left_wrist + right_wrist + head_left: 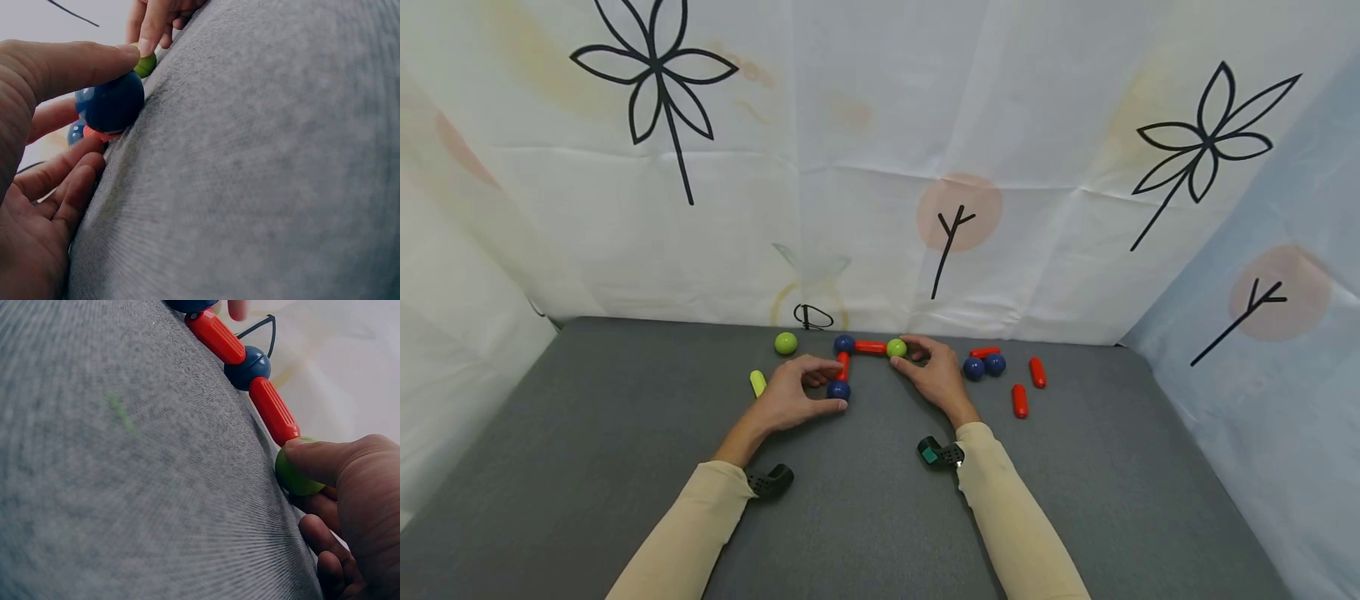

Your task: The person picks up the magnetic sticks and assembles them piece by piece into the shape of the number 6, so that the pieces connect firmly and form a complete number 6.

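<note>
Assembling seems the step in hand: the left hand pinches the near blue ball, the right hand the green ball at the right end of the far linked red rod; the next move likely calls for steadying both balls.

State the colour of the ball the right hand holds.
Green; the ball shows best in the right wrist view.

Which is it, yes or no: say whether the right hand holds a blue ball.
No, the right hand pinches a green ball at a red stick's end.
</note>
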`<control>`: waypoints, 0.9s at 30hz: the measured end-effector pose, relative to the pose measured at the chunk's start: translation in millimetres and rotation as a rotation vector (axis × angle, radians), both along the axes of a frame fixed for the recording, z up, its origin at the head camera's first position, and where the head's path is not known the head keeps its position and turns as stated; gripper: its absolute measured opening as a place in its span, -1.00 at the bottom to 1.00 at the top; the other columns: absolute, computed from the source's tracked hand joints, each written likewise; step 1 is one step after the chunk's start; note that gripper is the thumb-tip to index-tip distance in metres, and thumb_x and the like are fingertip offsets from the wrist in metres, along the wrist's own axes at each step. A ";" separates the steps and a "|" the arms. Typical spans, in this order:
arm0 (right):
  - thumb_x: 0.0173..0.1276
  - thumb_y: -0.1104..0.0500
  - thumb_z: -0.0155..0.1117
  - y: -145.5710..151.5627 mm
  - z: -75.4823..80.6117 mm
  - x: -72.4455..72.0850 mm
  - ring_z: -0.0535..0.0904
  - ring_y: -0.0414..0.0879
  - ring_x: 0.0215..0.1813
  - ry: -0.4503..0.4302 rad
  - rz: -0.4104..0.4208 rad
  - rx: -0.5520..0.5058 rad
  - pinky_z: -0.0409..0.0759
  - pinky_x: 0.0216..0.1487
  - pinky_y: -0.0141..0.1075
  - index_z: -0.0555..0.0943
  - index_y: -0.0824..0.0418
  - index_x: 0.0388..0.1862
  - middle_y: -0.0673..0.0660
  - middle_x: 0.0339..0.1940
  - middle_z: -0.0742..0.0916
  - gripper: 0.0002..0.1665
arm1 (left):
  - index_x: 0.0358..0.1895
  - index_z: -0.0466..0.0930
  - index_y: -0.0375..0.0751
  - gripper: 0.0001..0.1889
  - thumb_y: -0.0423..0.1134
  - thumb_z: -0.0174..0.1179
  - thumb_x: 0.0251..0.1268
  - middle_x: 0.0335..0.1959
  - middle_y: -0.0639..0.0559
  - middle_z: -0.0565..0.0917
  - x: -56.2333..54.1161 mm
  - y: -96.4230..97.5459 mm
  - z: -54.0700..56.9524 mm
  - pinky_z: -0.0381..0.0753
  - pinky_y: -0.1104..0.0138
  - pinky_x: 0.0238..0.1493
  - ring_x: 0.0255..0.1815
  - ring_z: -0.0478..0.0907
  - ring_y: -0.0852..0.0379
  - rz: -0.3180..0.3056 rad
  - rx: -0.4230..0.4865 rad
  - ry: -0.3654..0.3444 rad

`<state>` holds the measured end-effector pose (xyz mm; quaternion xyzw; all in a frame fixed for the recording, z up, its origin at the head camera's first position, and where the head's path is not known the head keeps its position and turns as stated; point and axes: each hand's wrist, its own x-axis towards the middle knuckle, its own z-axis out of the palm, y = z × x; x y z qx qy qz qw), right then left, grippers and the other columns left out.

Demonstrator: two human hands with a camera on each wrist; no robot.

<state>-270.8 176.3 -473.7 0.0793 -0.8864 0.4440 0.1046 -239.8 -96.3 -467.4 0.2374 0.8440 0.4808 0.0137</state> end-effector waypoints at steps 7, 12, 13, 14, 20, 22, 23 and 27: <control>0.26 0.13 0.55 -0.5 0.0 -0.3 0.61 0.02 -0.10 -0.005 -0.005 0.002 0.48 -0.08 -0.15 0.71 0.15 0.18 0.14 -0.04 0.76 -0.50 | 0.31 0.61 -0.15 -0.41 -0.11 0.50 0.19 0.08 -0.07 0.60 -0.4 2.2 3.7 0.50 0.04 0.11 0.02 0.53 -0.01 -0.032 -0.084 0.005; 0.27 0.12 0.55 -0.6 0.2 -0.2 0.62 0.02 -0.10 -0.010 -0.007 0.005 0.50 -0.07 -0.14 0.71 0.15 0.19 0.14 -0.03 0.76 -0.50 | 0.34 0.58 -0.13 -0.40 -0.10 0.46 0.23 0.03 -0.06 0.54 -0.4 4.0 5.6 0.49 0.02 0.14 0.04 0.52 -0.02 -0.044 -0.118 -0.013; 0.27 0.12 0.55 -0.7 0.3 -0.2 0.62 0.02 -0.10 -0.009 -0.007 0.005 0.50 -0.07 -0.13 0.71 0.15 0.19 0.14 -0.03 0.76 -0.50 | 0.35 0.58 -0.11 -0.40 -0.10 0.46 0.24 0.02 -0.05 0.53 -0.3 4.3 6.0 0.49 0.01 0.14 0.03 0.52 -0.02 -0.045 -0.123 -0.016; 0.27 0.12 0.55 -0.7 0.4 -0.2 0.62 0.02 -0.10 -0.007 -0.008 0.005 0.51 -0.07 -0.12 0.71 0.15 0.19 0.15 -0.02 0.76 -0.50 | 0.36 0.57 -0.10 -0.40 -0.10 0.46 0.24 0.01 -0.05 0.52 0.1 4.8 6.6 0.49 0.01 0.14 0.03 0.52 -0.02 -0.046 -0.127 -0.019; 0.27 0.13 0.55 -0.7 1.0 0.3 0.63 0.03 -0.11 0.001 -0.005 0.006 0.51 -0.07 -0.12 0.71 0.16 0.18 0.15 -0.02 0.76 -0.51 | 0.36 0.57 -0.11 -0.40 -0.09 0.45 0.24 0.00 -0.05 0.52 0.7 5.8 7.4 0.49 -0.01 0.14 0.03 0.52 -0.03 -0.042 -0.124 -0.022; 0.26 0.14 0.55 -0.6 1.1 0.6 0.63 0.03 -0.11 0.002 -0.004 0.005 0.51 -0.07 -0.13 0.71 0.16 0.18 0.15 -0.02 0.76 -0.51 | 0.35 0.58 -0.12 -0.40 -0.10 0.46 0.23 0.01 -0.05 0.53 0.9 5.9 7.3 0.50 -0.01 0.13 0.03 0.52 -0.03 -0.038 -0.117 -0.024; 0.26 0.14 0.55 -0.6 1.2 0.8 0.63 0.03 -0.11 0.003 -0.004 0.006 0.51 -0.08 -0.13 0.71 0.16 0.18 0.15 -0.02 0.76 -0.51 | 0.34 0.58 -0.12 -0.40 -0.10 0.46 0.23 0.01 -0.05 0.53 0.9 5.8 7.2 0.49 0.00 0.13 0.03 0.52 -0.03 -0.036 -0.112 -0.025; 0.26 0.14 0.55 -0.4 0.8 0.9 0.63 0.03 -0.11 0.004 -0.003 0.007 0.51 -0.08 -0.13 0.71 0.16 0.19 0.15 -0.03 0.76 -0.50 | 0.32 0.60 -0.12 -0.42 -0.10 0.47 0.22 0.00 -0.05 0.54 1.3 5.1 6.5 0.49 0.02 0.12 0.02 0.51 -0.02 -0.033 -0.100 -0.025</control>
